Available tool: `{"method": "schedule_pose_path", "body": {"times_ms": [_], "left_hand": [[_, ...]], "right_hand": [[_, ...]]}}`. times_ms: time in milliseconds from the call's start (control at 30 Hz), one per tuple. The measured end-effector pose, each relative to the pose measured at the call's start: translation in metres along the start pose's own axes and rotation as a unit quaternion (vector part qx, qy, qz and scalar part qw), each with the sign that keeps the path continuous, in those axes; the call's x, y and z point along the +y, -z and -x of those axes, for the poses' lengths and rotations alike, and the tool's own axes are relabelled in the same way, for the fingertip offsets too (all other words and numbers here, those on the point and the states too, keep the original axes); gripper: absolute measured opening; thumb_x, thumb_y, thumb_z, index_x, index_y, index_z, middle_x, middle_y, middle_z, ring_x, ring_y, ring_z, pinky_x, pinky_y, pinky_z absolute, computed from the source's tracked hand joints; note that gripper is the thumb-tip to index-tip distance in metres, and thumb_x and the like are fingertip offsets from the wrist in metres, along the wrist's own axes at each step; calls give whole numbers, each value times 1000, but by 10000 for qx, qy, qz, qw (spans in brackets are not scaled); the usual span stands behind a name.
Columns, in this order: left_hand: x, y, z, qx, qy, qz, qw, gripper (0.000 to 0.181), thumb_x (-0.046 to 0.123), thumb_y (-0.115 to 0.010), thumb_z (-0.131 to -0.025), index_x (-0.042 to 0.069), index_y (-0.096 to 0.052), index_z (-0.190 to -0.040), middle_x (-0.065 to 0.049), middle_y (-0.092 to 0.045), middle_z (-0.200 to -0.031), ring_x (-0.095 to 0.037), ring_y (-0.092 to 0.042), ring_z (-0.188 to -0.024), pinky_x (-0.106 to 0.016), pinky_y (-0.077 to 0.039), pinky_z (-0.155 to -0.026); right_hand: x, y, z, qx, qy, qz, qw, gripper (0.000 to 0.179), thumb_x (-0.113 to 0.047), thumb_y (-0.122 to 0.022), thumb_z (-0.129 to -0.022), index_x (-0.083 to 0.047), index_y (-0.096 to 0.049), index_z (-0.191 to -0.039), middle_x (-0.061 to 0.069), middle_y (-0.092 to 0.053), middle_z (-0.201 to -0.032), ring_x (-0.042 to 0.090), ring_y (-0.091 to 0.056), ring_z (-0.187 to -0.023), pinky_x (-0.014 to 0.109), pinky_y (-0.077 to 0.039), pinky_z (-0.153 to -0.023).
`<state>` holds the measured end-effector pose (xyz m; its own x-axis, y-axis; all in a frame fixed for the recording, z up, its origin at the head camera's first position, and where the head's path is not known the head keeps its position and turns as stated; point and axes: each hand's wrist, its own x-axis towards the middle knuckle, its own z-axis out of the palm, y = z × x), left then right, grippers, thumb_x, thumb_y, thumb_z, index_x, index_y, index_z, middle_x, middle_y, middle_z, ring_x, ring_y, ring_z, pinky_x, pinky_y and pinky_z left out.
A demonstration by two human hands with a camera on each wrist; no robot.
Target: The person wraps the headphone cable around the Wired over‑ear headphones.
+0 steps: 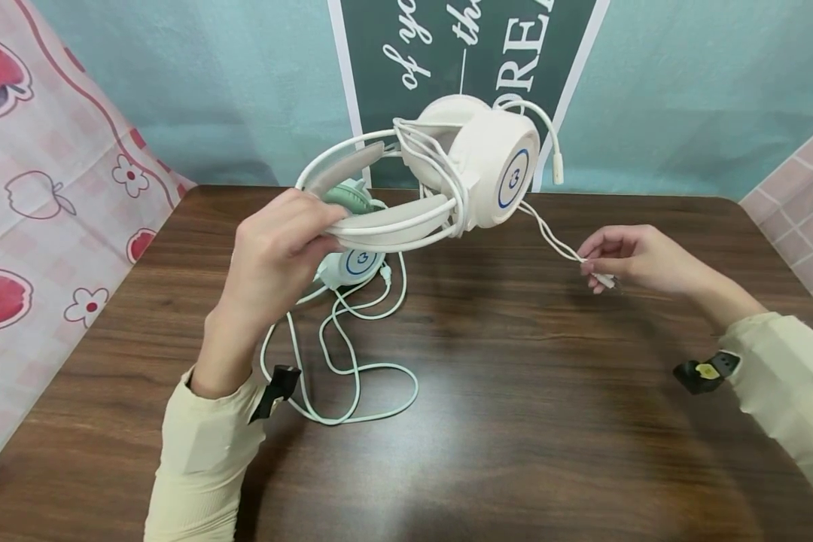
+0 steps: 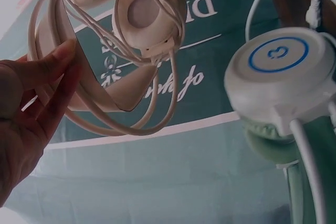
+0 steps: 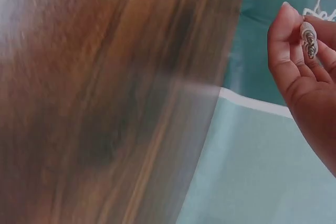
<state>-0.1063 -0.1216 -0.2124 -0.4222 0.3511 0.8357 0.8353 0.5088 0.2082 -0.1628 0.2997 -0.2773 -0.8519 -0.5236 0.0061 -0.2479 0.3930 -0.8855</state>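
My left hand (image 1: 278,252) pinches the headband of a white headset (image 1: 497,169) and holds it up above the table. The headset's cable is looped around the headband near the ear cups, and a microphone boom sticks out at its right. Away to the right, my right hand (image 1: 633,256) pinches the cable's end between thumb and fingers. In the right wrist view a metal-tipped audio plug (image 3: 310,43) pokes out from those fingers. Behind and below the raised headset, a second headset, white and green (image 1: 354,265), lies on the table, partly hidden.
The second headset's pale cable (image 1: 355,369) spreads in loose loops over the brown wooden table (image 1: 515,421). A teal cloth (image 1: 210,90) with a dark lettered panel hangs behind the table. On the left is a pink apple-patterned cloth (image 1: 74,248).
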Motion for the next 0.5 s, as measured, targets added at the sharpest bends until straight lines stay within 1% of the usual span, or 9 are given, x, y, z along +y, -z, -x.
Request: {"method": "schedule_pose_path", "body": {"times_ms": [100,233,333,500], "left_hand": [[-4,-5,1,-210,-122,-127,9996,24,-14,-68,-66,0,-66,-86,-11,-63,-79,-23,-56,-76,-34,-43,-67],[-8,-12,3,-383,-262,-181,9988,25,-15,-67,-65,-2,-67,-87,-12,-64,-80,-24,-57,-77,-36,-45,-68],[-9,-17,5,-461,-314,-169,9983,26,-14,-68,-65,-3,-67,-89,-13,-64,-81,-25,-58,-79,-36,-46,-69],[-9,-24,6,-490,-288,-134,9983,26,-13,-69,-66,-4,-66,-90,-13,-64,-82,-24,-58,-80,-35,-47,-71]], "right_hand": [[0,-8,1,-93,-77,123,9999,11,6,-56,-86,0,-61,-93,13,-63,-75,20,-62,-61,35,-52,-54],[-1,-22,2,-293,-79,233,9993,9,4,-57,-85,6,-59,-94,15,-62,-74,21,-61,-59,34,-51,-52],[-3,-32,2,-504,33,209,9985,11,6,-57,-85,11,-58,-94,16,-62,-74,20,-61,-58,33,-51,-51],[-8,-46,1,-938,229,147,9952,12,6,-55,-86,12,-58,-96,17,-61,-75,17,-59,-58,33,-50,-50]]}}
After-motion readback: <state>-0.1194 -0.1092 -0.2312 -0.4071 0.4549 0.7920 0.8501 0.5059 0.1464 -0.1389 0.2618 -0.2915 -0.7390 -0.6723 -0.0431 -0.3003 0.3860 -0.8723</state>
